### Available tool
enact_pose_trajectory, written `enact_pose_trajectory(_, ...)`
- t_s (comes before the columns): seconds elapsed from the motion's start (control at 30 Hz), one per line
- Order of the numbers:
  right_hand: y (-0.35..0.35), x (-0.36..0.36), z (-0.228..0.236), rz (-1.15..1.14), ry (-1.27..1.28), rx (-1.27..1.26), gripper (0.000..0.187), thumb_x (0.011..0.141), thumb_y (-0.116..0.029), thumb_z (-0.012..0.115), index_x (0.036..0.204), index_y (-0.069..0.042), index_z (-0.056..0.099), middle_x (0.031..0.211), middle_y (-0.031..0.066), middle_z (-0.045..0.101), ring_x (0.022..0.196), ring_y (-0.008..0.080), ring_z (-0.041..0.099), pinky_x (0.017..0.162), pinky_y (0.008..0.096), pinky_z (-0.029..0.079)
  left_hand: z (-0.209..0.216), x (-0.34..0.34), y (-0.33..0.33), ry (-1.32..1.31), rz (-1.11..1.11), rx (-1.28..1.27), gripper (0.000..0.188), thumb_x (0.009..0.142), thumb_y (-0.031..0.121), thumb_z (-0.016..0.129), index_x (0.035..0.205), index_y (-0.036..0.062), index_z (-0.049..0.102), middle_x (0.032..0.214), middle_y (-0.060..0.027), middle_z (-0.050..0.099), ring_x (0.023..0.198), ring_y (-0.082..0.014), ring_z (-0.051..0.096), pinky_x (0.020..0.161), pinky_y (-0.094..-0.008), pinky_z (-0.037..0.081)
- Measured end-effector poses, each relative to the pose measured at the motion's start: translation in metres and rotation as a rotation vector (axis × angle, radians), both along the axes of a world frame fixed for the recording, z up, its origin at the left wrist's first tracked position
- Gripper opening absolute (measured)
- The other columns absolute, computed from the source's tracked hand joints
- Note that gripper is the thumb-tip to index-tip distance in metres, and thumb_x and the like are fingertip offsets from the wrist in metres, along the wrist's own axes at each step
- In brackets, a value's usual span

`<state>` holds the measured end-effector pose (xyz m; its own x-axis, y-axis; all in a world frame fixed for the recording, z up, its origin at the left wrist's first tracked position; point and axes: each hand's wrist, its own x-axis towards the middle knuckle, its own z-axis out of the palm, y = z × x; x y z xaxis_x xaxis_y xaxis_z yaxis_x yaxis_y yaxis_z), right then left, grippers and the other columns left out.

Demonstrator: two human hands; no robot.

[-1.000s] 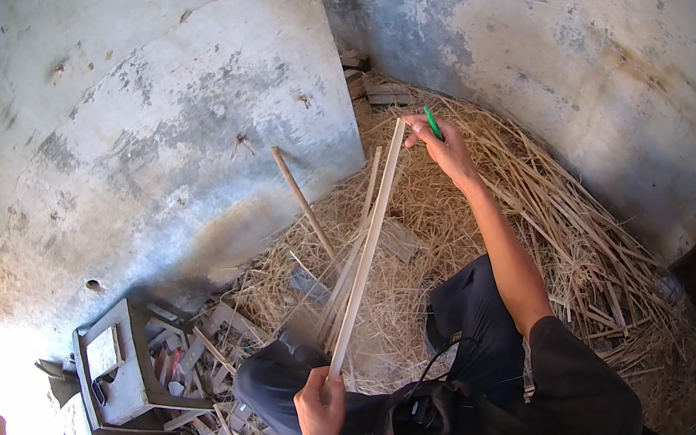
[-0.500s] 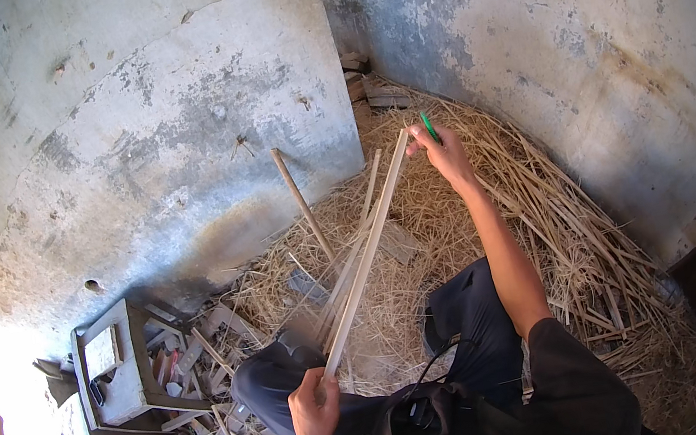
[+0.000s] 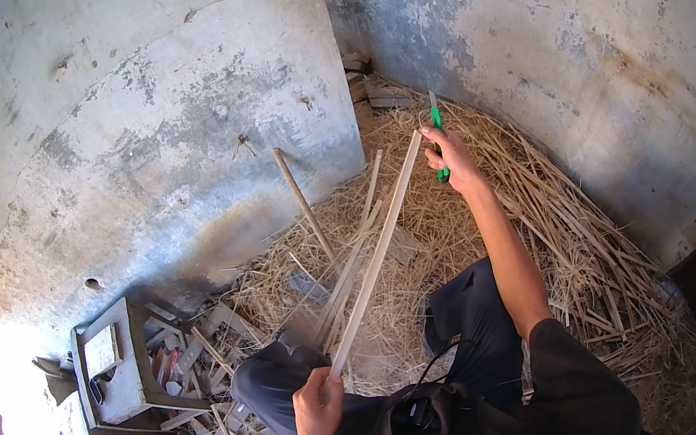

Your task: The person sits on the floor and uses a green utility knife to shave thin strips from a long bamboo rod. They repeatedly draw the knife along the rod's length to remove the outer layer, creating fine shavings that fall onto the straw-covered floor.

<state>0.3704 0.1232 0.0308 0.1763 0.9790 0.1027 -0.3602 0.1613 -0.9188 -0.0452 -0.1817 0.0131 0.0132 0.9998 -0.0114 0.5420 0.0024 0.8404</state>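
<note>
I sit on a straw-strewn floor in a corner of grey plaster walls. My left hand [image 3: 316,409] grips the near end of a long pale cane strip [image 3: 373,259] that slants up and away to the right. At its far tip, my right hand [image 3: 451,157] is stretched out and closed on a green-handled knife [image 3: 436,125], its blade pointing up beside the strip's end. Two more thin strips [image 3: 353,248] lie alongside the held one. A separate stick [image 3: 303,204] leans toward the wall.
A heap of straw and split canes [image 3: 567,219] covers the floor on the right. A small grey wooden stool [image 3: 118,372] lies on its side at left among wood scraps [image 3: 196,351]. Bricks [image 3: 373,90] sit in the far corner.
My right hand with the knife has drawn slightly right and up at the strip's tip. My left hand has shifted a little along the near end.
</note>
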Motion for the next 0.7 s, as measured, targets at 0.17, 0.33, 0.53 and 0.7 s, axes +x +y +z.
enact_pose_trajectory(0.17,0.003,-0.001,0.003,-0.055,0.198,0.085,0.023,0.106,-0.028,0.068,0.112,-0.007,0.064,0.081,-0.0003,0.061,0.051,0.0044,0.039,0.051,0.0256,0.032,0.002,0.000,-0.003,0.019,-0.023,-0.025,0.017,0.098,0.014,0.070,0.108,0.0004,0.071,0.076,-0.0161,0.069,0.064,-0.0241,0.067,0.066,-0.0359,0.052)
enact_pose_trajectory(0.33,-0.005,0.018,0.004,-0.098,-0.358,-0.076,0.029,0.103,-0.032,0.071,0.116,-0.006,0.069,0.092,0.0037,0.069,0.061,0.0081,0.055,0.059,0.0271,0.044,-0.007,-0.009,-0.007,0.000,0.024,-0.008,0.019,0.097,0.014,0.070,0.111,0.0007,0.071,0.083,-0.0172,0.073,0.072,-0.0284,0.072,0.071,-0.0375,0.054)
enact_pose_trajectory(0.53,-0.005,0.023,-0.025,-0.151,-1.524,-0.424,0.039,0.101,-0.040,0.073,0.125,-0.009,0.074,0.100,0.0079,0.078,0.093,0.0238,0.075,0.084,0.0409,0.057,0.003,-0.007,0.000,0.017,0.045,0.034,0.026,0.098,0.009,0.068,0.121,-0.0010,0.068,0.099,-0.0204,0.075,0.087,-0.0323,0.074,0.081,-0.0392,0.056)
enact_pose_trajectory(0.7,-0.013,0.009,-0.004,-0.042,-1.053,-0.039,0.039,0.106,-0.038,0.067,0.131,-0.009,0.073,0.086,0.0043,0.077,0.070,0.0130,0.069,0.068,0.0351,0.054,-0.004,-0.008,0.006,-0.066,0.046,0.032,0.031,0.097,0.006,0.067,0.127,-0.0014,0.066,0.102,-0.0190,0.075,0.089,-0.0284,0.072,0.083,-0.0378,0.055)
